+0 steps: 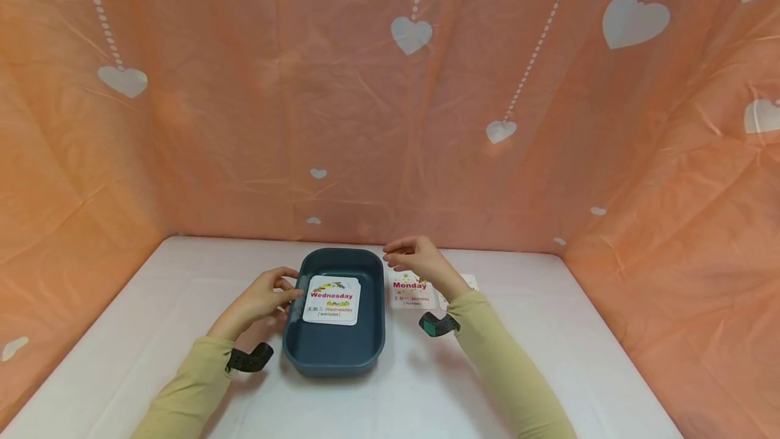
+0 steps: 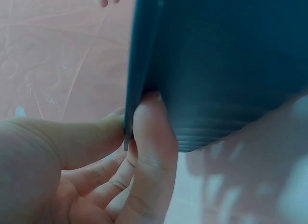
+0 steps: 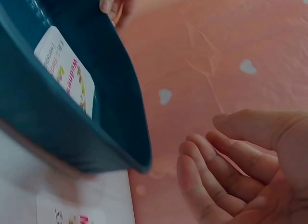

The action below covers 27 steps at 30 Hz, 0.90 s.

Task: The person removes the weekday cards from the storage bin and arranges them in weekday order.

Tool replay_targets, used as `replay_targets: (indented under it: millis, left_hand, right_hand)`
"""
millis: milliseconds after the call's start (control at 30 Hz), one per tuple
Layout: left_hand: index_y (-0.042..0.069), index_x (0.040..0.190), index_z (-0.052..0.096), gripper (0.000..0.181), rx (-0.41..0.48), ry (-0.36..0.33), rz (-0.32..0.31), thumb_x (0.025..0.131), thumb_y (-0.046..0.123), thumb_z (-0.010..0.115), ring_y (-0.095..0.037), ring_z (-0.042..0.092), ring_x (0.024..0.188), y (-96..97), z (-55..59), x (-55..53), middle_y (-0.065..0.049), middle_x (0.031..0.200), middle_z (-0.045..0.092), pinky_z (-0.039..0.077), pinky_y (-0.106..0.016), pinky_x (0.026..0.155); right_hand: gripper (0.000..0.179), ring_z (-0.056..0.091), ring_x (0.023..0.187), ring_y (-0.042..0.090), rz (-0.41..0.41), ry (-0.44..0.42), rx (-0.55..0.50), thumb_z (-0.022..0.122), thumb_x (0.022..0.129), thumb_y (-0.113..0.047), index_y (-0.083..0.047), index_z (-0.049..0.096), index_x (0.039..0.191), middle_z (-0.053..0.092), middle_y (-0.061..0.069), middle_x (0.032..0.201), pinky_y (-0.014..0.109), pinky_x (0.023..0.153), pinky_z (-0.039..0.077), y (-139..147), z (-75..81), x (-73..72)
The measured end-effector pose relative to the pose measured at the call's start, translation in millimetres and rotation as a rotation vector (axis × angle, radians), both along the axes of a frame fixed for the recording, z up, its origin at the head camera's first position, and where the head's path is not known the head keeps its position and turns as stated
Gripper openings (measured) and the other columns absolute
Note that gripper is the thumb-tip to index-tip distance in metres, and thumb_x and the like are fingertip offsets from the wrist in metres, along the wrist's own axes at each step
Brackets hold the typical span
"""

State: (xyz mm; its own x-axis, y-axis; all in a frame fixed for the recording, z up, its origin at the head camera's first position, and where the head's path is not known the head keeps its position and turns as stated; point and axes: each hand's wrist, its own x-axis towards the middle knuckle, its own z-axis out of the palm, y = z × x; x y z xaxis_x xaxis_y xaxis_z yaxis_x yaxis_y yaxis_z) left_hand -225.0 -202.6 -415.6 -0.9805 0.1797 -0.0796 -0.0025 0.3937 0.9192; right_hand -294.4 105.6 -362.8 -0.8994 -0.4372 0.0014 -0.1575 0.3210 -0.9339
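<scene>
A dark blue rectangular tray (image 1: 332, 349) with rounded corners is in front of me. Inside it lies a white card printed "Wednesday" (image 1: 332, 303), with the edge of another card showing under it. My left hand (image 1: 261, 298) pinches the tray's left rim, the thumb on one side of the wall (image 2: 144, 46) and a finger on the other. Beside the tray's far right corner is my right hand (image 1: 429, 266), fingers loosely bent and nothing in them; the right wrist view shows a gap between its fingertips (image 3: 188, 173) and the rim.
Right of the tray a "Monday" card (image 1: 408, 297) lies on the white table (image 1: 518, 330). Another card (image 1: 468, 282) is partly hidden behind my right wrist. An orange curtain (image 1: 353, 120) with white hearts encloses the table's back and sides.
</scene>
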Motion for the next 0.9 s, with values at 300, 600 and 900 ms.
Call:
replay_targets:
  millis: [300, 600, 900]
  left_hand:
    - [-0.012, 0.13, 0.042, 0.045, -0.004, 0.001, 0.01, 0.093, 0.005, 0.06, -0.019, 0.057, 0.065, 0.3, 1.6, 1.2, -0.015, 0.085, 0.059, 0.054, -0.036, 0.056]
    - [-0.012, 0.13, 0.041, 0.045, -0.011, 0.004, 0.014, 0.093, 0.006, 0.061, -0.02, 0.057, 0.065, 0.3, 0.9, 3.1, -0.014, 0.085, 0.06, 0.054, -0.038, 0.056]
    - [-0.011, 0.13, 0.041, 0.046, 0.001, -0.007, 0.013, 0.093, 0.007, 0.061, -0.02, 0.057, 0.065, 0.0, -1.9, 0.7, -0.019, 0.089, 0.059, 0.054, -0.038, 0.056]
  right_hand:
    - [0.025, 0.064, 0.096, 0.035, 0.117, 0.024, 0.069, 0.068, 0.088, -0.007, 0.004, 0.067, 0.11, 0.067, 0.015, 0.104, 0.037, 0.081, 0.053, -32.7, -3.0, 1.5]
    - [0.032, 0.062, 0.098, 0.039, 0.168, -0.007, 0.126, 0.066, 0.088, -0.006, 0.01, 0.063, 0.116, 0.067, 0.014, 0.103, 0.041, 0.083, 0.052, -52.1, -9.6, -1.2]
    - [0.03, 0.066, 0.083, 0.031, 0.128, -0.089, 0.192, 0.067, 0.087, -0.005, 0.012, 0.064, 0.111, 0.068, 0.014, 0.097, 0.034, 0.074, 0.055, -68.7, -20.9, -7.5]
